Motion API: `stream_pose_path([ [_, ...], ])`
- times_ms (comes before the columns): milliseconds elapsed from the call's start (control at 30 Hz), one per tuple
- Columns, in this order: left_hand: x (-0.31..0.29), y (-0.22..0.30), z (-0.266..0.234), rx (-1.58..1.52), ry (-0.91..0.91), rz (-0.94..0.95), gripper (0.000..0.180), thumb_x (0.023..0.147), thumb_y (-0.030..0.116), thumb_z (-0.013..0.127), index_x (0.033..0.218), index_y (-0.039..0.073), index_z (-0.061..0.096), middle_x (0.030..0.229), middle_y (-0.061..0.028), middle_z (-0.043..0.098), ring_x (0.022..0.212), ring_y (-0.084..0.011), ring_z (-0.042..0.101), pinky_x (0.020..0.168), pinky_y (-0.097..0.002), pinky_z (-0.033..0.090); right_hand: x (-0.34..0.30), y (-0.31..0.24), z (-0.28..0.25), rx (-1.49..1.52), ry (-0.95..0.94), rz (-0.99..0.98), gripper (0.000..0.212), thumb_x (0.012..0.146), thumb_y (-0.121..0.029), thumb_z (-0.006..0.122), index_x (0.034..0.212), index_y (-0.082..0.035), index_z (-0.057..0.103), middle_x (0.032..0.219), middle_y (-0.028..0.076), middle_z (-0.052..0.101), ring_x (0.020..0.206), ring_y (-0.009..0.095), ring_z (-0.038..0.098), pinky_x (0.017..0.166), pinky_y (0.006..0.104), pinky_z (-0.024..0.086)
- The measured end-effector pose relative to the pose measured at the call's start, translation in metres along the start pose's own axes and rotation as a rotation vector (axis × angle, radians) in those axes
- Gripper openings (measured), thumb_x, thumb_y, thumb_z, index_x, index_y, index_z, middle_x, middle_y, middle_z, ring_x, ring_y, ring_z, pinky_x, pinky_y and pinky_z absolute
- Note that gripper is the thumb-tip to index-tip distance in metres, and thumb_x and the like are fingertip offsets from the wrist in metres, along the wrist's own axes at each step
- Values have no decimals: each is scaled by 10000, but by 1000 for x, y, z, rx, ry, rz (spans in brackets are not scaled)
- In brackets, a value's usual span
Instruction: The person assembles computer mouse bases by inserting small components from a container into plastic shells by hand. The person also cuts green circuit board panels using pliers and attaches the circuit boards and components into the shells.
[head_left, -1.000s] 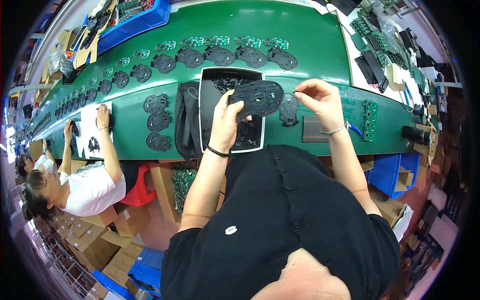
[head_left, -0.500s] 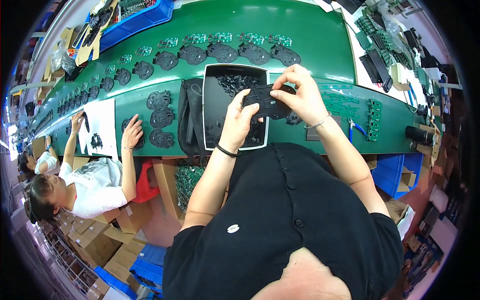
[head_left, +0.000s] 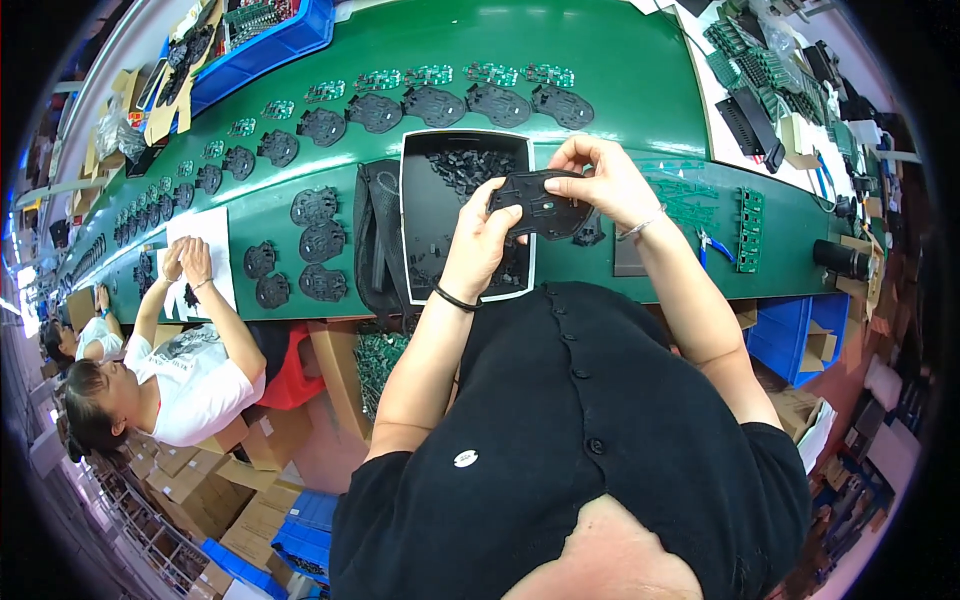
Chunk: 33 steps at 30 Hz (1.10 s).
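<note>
Glossy green counter crosses the workroom. Nearest, the left hand grips an oval black plastic shell by its left end; the right hand pinches its right end, above the right edge of a white-rimmed black box. Beyond, curved black plastic casings line up before small green circuit boards.

Green table — black shells, circuit boards

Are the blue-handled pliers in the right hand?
No, the blue-handled pliers lie on the glossy green table, while the right hand touches a rounded black plastic shell.
</note>
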<state>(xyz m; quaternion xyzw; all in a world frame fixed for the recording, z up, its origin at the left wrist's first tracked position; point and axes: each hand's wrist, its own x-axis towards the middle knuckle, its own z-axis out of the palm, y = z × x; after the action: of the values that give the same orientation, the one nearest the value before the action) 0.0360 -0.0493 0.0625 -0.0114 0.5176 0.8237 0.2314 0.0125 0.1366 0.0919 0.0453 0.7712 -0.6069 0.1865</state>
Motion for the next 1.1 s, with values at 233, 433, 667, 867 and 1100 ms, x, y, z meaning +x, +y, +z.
stream_pose_path([
  [233, 9, -4, -7, -63, -5, -35, 277, 820, 76, 447, 1081, -16, 466, 882, -68, 561, 686, -115, 540, 561, -234, 458, -7, 24, -25, 78, 97, -116, 133, 777, -128, 632, 849, -21, 602, 777, -15, 568, 675, 17, 473, 586, 160, 377],
  [433, 24, -16, 5, -46, 8, -123, 312, 868, 154, 439, 1147, 16, 418, 905, -72, 555, 681, -123, 543, 574, -222, 436, -10, 46, -40, 168, 90, 100, 105, 766, -113, 631, 807, -17, 622, 649, -15, 570, 556, 40, 486, 492, 176, 392],
  [667, 31, -31, -4, 36, 107, -208, 240, 872, 184, 501, 1065, 42, 507, 883, -48, 600, 639, -66, 545, 544, -163, 409, 42, 146, -132, 88, 517, 29, 108, 756, -99, 636, 808, -5, 621, 648, 14, 592, 543, 60, 515, 473, 182, 399],
  [867, 22, -36, -11, 66, 169, -214, 169, 877, 137, 482, 1000, 41, 544, 857, -56, 607, 642, -63, 538, 555, -165, 409, 92, 219, -169, -31, 756, 191, 79, 717, -64, 657, 762, -2, 640, 646, 46, 623, 527, 86, 554, 510, 222, 450],
  [1100, 23, -42, -16, 58, 223, -241, 168, 874, 139, 479, 985, 31, 544, 831, -65, 607, 641, -87, 548, 569, -192, 420, 102, 220, -170, -149, 704, 455, 91, 727, -121, 648, 746, -34, 661, 681, 83, 643, 592, 142, 614, 574, 274, 488],
])
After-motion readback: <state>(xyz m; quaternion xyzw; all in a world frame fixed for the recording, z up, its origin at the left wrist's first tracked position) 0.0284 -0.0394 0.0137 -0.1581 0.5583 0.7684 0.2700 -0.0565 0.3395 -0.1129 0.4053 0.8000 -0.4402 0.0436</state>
